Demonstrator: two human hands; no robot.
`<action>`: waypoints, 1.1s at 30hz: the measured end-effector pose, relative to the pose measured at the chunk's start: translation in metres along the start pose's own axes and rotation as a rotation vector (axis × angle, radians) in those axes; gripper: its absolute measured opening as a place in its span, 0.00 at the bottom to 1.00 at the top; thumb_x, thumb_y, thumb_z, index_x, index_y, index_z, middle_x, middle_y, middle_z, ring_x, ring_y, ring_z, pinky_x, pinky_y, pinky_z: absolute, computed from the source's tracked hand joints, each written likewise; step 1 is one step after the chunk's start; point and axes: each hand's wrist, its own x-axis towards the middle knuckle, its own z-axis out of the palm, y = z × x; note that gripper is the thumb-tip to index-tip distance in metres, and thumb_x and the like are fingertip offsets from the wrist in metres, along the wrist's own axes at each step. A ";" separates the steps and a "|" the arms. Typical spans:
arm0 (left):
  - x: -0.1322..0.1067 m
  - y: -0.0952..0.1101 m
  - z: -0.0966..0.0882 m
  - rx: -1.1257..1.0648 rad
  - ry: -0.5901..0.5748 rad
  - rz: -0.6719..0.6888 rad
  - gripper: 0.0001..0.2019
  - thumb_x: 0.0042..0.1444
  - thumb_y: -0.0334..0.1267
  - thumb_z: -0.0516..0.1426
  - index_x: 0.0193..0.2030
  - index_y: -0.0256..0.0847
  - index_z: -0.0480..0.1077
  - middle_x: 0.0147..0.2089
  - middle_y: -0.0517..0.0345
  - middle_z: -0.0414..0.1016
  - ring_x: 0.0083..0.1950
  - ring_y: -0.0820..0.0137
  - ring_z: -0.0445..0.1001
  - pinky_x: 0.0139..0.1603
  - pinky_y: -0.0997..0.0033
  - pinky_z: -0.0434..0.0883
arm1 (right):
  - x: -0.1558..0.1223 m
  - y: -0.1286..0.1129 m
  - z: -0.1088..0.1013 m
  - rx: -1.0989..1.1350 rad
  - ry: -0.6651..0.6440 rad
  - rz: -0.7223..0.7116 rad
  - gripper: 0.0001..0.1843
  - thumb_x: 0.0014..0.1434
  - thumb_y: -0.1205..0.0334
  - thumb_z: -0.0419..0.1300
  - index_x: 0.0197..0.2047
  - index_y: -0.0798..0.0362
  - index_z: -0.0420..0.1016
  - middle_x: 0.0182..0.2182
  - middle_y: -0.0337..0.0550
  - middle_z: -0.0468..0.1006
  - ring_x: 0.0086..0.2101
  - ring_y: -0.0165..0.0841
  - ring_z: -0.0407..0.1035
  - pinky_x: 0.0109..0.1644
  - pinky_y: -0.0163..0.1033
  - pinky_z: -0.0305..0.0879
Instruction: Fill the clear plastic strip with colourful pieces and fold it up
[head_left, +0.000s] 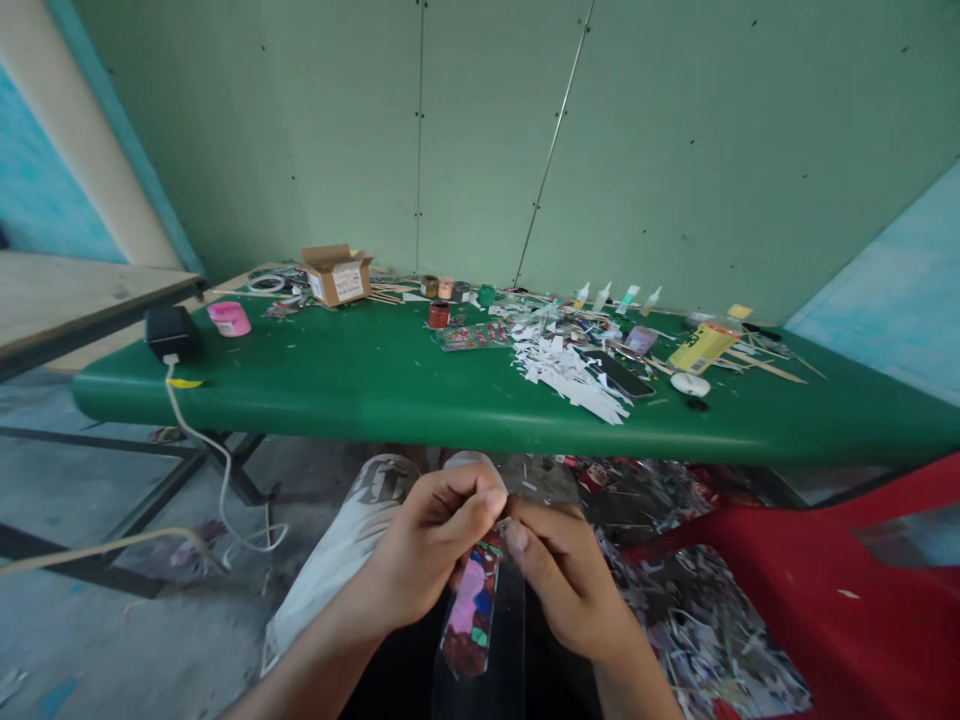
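Observation:
Over my lap, my left hand [439, 535] and my right hand [559, 570] meet with thumbs and fingers pinched together. A painted strip [471, 610] with pink, blue, green and dark red patches hangs below the fingertips; its top end is partly hidden by them. Curled fingers of my left hand reach its left edge. Between the fingertips of my right hand shows a small pale bit [504, 523], too small to name. Behind the painted strip lies a clear, dark-looking strip [510, 640].
Ahead is a green-covered table [322, 380] with white paper scraps [566, 375], a phone [619, 374], paint jars [439, 315], glue tubes [602, 298], a cardboard box [337, 277] and a yellow-labelled bottle [705, 343]. A red chair [795, 560] stands at right; scraps litter the floor.

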 end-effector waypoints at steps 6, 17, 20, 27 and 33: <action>0.003 -0.002 -0.004 0.052 0.020 -0.017 0.19 0.59 0.47 0.54 0.21 0.40 0.58 0.21 0.66 0.54 0.21 0.77 0.51 0.20 0.76 0.52 | 0.005 -0.003 0.002 0.281 0.118 0.116 0.22 0.66 0.49 0.49 0.23 0.51 0.59 0.19 0.32 0.55 0.20 0.26 0.48 0.23 0.34 0.46; -0.004 -0.006 -0.001 -0.018 -0.073 -0.199 0.18 0.55 0.52 0.59 0.41 0.39 0.64 0.30 0.62 0.68 0.24 0.77 0.68 0.23 0.77 0.67 | 0.010 0.001 0.008 0.259 0.386 0.239 0.19 0.63 0.54 0.56 0.23 0.53 0.64 0.15 0.31 0.61 0.17 0.23 0.53 0.19 0.29 0.48; -0.002 0.000 0.003 0.012 -0.070 -0.240 0.13 0.56 0.46 0.59 0.36 0.38 0.64 0.28 0.63 0.69 0.23 0.77 0.70 0.24 0.78 0.70 | 0.008 0.002 0.007 0.249 0.331 0.214 0.16 0.64 0.54 0.54 0.27 0.52 0.63 0.17 0.31 0.63 0.17 0.24 0.56 0.20 0.29 0.52; 0.000 0.002 0.007 -0.196 0.087 -0.173 0.13 0.54 0.46 0.60 0.34 0.39 0.65 0.20 0.64 0.70 0.19 0.76 0.69 0.18 0.79 0.71 | 0.004 0.006 0.002 -0.227 0.356 -0.002 0.11 0.67 0.61 0.48 0.34 0.51 0.67 0.24 0.35 0.69 0.24 0.26 0.64 0.29 0.31 0.59; -0.002 0.000 0.004 -0.268 0.104 -0.186 0.14 0.56 0.50 0.57 0.35 0.39 0.66 0.16 0.65 0.68 0.17 0.75 0.69 0.16 0.79 0.70 | 0.005 0.008 0.009 -0.331 0.351 -0.042 0.10 0.67 0.64 0.49 0.40 0.51 0.71 0.26 0.36 0.75 0.25 0.27 0.69 0.30 0.30 0.61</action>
